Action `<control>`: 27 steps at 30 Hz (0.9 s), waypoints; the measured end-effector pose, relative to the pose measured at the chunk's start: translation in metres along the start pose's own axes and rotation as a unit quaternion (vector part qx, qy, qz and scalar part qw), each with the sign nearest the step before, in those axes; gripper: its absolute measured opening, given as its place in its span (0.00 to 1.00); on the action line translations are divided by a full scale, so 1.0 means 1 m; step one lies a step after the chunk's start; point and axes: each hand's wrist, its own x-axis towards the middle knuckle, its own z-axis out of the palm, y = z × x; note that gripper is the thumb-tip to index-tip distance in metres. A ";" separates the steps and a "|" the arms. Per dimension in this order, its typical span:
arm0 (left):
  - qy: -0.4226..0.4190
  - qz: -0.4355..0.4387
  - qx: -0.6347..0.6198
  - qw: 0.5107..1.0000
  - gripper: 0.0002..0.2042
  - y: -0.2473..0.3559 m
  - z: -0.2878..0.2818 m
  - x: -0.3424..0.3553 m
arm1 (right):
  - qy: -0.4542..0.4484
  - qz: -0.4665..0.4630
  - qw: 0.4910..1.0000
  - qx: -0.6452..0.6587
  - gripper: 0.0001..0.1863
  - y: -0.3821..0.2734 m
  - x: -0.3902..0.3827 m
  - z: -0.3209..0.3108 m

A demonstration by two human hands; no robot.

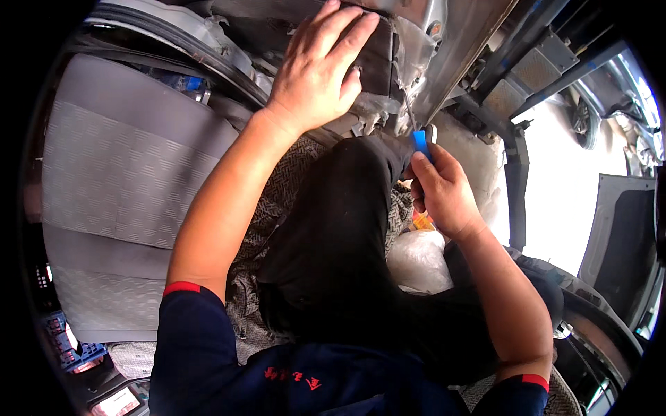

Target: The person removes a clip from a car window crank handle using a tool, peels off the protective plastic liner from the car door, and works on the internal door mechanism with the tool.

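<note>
On my left, a grey car seat (132, 194) stands beside my forearm. My left hand (316, 78) is spread nearly flat, fingers extended and slightly parted, gripping nothing; it lies over a dark panel (378, 69), though I can't tell how firmly it touches. Further right, past my bent knee (357, 163), a blue-handled tool (421, 144) sits in my right hand (447, 188), fingers curled closed around it and thumb along the handle. The tool is to the right of my left hand and nearer my body, its thin shaft (408, 107) reaching away from me beside the panel's edge; its tip is hard to make out.
</note>
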 end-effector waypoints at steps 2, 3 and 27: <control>0.041 0.040 -0.006 0.998 0.36 -0.006 0.008 0.003 | -0.011 -0.024 0.999 -0.022 0.13 -0.002 0.001 -0.001; 0.041 0.028 -0.002 0.999 0.35 -0.004 0.008 0.005 | -0.005 -0.018 1.000 -0.018 0.14 -0.003 0.002 0.000; -0.008 0.075 -0.078 0.994 0.15 -0.026 -0.013 0.034 | -0.007 -0.070 0.968 -0.241 0.20 -0.031 0.028 -0.007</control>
